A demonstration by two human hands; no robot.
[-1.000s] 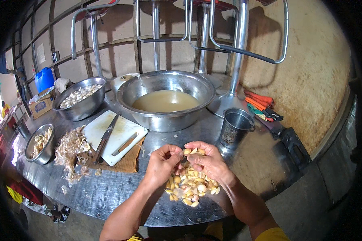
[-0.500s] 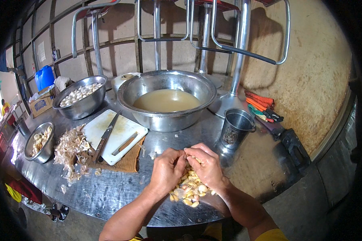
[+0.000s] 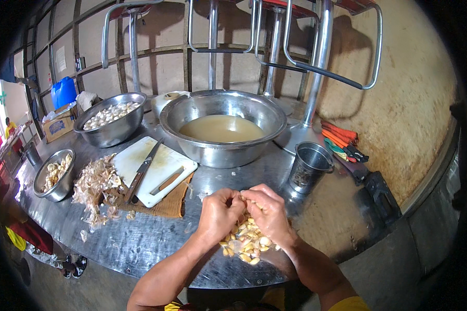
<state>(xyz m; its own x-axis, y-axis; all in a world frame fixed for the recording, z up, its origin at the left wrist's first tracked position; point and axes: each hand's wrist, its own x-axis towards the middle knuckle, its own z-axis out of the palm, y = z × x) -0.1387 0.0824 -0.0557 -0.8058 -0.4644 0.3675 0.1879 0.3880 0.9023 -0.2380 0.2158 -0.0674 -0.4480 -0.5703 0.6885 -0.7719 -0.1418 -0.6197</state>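
Note:
My left hand (image 3: 220,213) and my right hand (image 3: 269,213) meet fingertip to fingertip over the near part of the steel table. Both are closed, pinching a garlic clove between them that the fingers mostly hide. Beneath them lies a loose pile of garlic cloves (image 3: 249,243), yellowish, some with thin skin. Left of my hands, a white cutting board (image 3: 170,165) rests on a brown cloth (image 3: 172,206), and a knife (image 3: 144,170) lies across the board. Beside it is a heap of papery garlic skins (image 3: 97,189).
A large steel basin (image 3: 224,154) of cloudy liquid stands beyond my hands. Steel bowls of garlic, one large (image 3: 109,136) and one small (image 3: 63,192), are at the left. A dark metal cup (image 3: 307,173) and orange-and-green gloves (image 3: 342,139) lie right. Upturned stools (image 3: 213,62) stand behind.
The whole view has shifted slightly, so the table's things sit a little farther right. My hands stay pinched together over the cloves, with only slight finger movement.

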